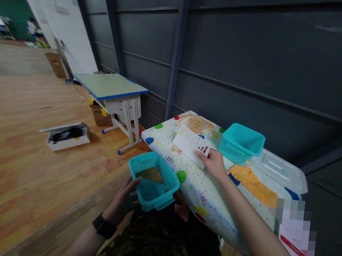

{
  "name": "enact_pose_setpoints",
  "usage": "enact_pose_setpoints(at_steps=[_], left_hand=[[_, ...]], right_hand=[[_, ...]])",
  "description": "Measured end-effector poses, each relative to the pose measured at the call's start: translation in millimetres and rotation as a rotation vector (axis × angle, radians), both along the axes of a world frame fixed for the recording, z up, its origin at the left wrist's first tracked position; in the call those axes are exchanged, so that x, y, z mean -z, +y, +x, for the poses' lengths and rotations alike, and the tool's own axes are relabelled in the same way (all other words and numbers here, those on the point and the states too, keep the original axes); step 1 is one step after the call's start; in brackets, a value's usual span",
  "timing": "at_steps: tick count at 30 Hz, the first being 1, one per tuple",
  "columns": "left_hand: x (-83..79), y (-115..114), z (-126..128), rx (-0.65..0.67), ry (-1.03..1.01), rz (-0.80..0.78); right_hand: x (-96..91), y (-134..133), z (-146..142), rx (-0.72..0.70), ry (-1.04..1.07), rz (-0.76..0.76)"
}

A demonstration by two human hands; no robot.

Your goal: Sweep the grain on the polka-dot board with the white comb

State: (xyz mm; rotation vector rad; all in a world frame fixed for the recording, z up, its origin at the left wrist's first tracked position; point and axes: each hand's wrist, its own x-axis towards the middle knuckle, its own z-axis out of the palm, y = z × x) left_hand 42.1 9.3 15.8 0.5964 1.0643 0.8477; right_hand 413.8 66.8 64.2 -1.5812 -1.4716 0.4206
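My left hand (124,199) grips the near side of a rectangular turquoise plastic tub (152,193), thumb over its rim, just off the table's edge above my lap; small golden-brown beans (152,175) lie gathered inside. My right hand (213,163) is closed on one end of a flat white plastic piece with slots (188,142), over the colourful spotted tablecloth (165,143). Just beyond it spreads a loose heap of tan grains (198,124), left of a second turquoise tub (239,145).
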Motion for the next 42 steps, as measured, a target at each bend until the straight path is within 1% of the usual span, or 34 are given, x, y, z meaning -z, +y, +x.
enact_pose_setpoints(at_steps=[4, 8, 12, 17, 22, 26, 28, 31, 34, 37, 39, 42], left_hand=[[-10.6, -4, 4, -0.018, 0.001, 0.006], [-12.8, -5, 5, -0.039, 0.005, -0.007], [-7.8, -5, 4, -0.016, -0.013, -0.016], [-1.4, -4, 5, -0.014, -0.021, -0.017], [3.3, -4, 7, -0.033, -0.016, 0.0], [13.6, -4, 6, -0.023, -0.004, -0.01], [21.4, -5, 5, -0.017, -0.002, -0.004], [32.0, -6, 2, -0.005, -0.006, 0.019], [37.8, -7, -1, -0.006, 0.001, 0.034], [39.1, -9, -1, 0.003, -0.007, 0.038], [38.1, -10, 0, -0.001, -0.026, 0.029], [34.9, -11, 1, -0.004, -0.032, 0.026]], right_hand=[[5.4, 1, 3, 0.009, 0.182, 0.031], [9.0, 3, 7, 0.025, 0.291, -0.017], [8.2, 1, 3, -0.02, 0.424, -0.089], [1.8, -9, -1, 0.082, 0.58, -0.095], [6.0, -27, -6, 0.081, 0.695, -0.19], [9.2, -34, -9, 0.129, 0.805, -0.148], [8.6, -35, -8, 0.165, 0.833, -0.136], [6.8, -37, -3, 0.174, 0.823, -0.146], [4.8, -38, 3, 0.186, 0.81, -0.153], [2.4, -39, 7, 0.2, 0.806, -0.15], [1.3, -40, 7, 0.183, 0.815, -0.15], [1.5, -41, 5, 0.141, 0.811, -0.205]])
